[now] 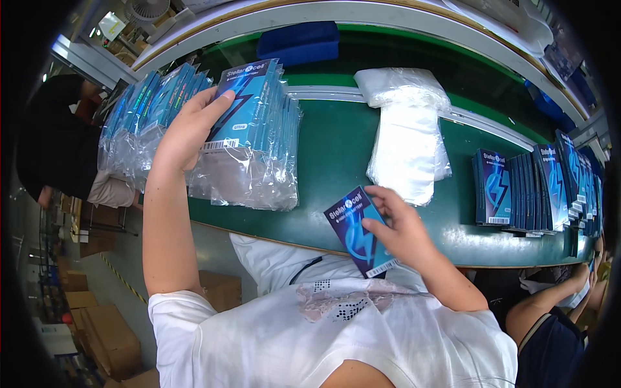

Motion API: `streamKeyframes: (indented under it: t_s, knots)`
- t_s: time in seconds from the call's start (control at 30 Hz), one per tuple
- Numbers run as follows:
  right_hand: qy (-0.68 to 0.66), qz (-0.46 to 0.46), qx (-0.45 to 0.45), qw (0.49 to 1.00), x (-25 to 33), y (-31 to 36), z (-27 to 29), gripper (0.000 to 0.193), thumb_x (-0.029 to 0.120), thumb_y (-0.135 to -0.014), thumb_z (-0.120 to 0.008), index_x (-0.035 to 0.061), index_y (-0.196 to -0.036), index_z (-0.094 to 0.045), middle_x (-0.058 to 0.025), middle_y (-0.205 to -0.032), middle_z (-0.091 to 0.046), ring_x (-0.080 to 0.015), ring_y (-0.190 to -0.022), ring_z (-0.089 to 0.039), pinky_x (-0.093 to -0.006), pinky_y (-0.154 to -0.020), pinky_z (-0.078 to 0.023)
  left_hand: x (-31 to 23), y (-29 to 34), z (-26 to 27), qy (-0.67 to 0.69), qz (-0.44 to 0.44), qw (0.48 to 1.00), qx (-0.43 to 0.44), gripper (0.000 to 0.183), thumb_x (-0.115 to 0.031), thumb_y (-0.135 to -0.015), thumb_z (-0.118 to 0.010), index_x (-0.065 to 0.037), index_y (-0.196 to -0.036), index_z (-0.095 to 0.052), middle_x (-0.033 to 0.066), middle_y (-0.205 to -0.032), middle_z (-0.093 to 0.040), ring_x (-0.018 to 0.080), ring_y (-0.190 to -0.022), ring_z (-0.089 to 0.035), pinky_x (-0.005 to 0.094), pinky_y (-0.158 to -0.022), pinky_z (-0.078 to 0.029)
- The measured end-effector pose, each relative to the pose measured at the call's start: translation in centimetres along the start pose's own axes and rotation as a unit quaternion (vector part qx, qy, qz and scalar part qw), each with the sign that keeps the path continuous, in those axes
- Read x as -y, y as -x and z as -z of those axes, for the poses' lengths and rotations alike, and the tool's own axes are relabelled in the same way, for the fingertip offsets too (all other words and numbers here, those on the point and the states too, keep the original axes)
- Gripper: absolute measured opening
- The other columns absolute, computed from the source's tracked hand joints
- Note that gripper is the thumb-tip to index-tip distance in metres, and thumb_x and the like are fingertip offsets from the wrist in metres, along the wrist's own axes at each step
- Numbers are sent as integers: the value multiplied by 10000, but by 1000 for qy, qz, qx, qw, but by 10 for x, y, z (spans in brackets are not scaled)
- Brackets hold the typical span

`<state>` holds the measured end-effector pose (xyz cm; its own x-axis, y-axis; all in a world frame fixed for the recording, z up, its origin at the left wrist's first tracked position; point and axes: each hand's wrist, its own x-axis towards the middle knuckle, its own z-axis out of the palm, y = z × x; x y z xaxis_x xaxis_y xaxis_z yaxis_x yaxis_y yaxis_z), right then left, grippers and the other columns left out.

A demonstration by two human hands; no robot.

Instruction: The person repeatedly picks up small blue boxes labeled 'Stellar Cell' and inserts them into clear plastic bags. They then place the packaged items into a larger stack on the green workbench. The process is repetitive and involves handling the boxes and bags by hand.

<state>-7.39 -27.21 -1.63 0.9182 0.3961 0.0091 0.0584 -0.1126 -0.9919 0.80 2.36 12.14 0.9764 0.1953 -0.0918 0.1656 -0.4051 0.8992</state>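
Observation:
My left hand point(186, 126) is closed on a flat blue battery box in a clear plastic bag point(249, 97), thumb on its front face. This bagged box stands at the near end of a row of similar ones, their loose bag ends spreading on the table. In front of my body, my right hand point(404, 226) grips an unbagged purple and blue battery box point(352, 223), tilted, thumb across its front. Beyond that hand lies a stack of clear plastic bags point(404, 152).
More bagged boxes point(158, 103) stand at the far left of the green table point(330, 149). Rows of unbagged boxes point(495, 187) stand at the right. A blue bin point(297, 44) sits behind the table. Other people work at both sides; cartons point(107, 336) are on the floor.

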Motion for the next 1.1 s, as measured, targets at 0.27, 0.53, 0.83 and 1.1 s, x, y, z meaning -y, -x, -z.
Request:
streamKeyframes:
  t_s: [0.27, 0.53, 0.83, 1.1]
  knots:
    - [136, 179, -77, 971, 46, -28, -36, 623, 360, -891, -589, -68, -1309, -414, -296, -1351, -383, -391, -1244, -403, -406, -1044, -315, 42, -40, 61, 303, 83, 913, 259, 641, -486, -947, -447, 104, -1197, -480, 148, -1133, -606, 173, -1050, -569, 300, -894, -466]
    - [-201, -122, -13, 972, 32, -168, -88, 1205, 844, -746, -318, -137, -1414, -112, -346, -1424, -251, -398, -1362, -252, -427, -1099, -241, 78, -47, 14, 330, 92, 935, 90, 699, -615, -912, -391, -34, -1287, -493, 123, -1193, -595, 234, -1046, -589, 369, -885, -489]
    - [-232, -233, 50, 943, 57, -219, -93, 1068, 888, -722, -197, 74, -1392, -366, -168, -1409, -398, -334, -1286, -371, -591, -1016, -274, 82, -87, -2, 332, 23, 929, 163, 705, -637, -906, -369, -69, -1305, -491, 109, -1217, -585, 234, -1052, -592, 371, -888, -491]
    - [-217, -229, 15, 949, 52, -221, -101, 1102, 885, -721, -206, 18, -1398, -276, -203, -1416, -368, -348, -1300, -352, -557, -1037, -264, 86, -84, 1, 350, 62, 918, 177, 689, -618, -921, -345, -70, -1314, -486, 104, -1241, -574, 234, -1075, -583, 371, -913, -477]
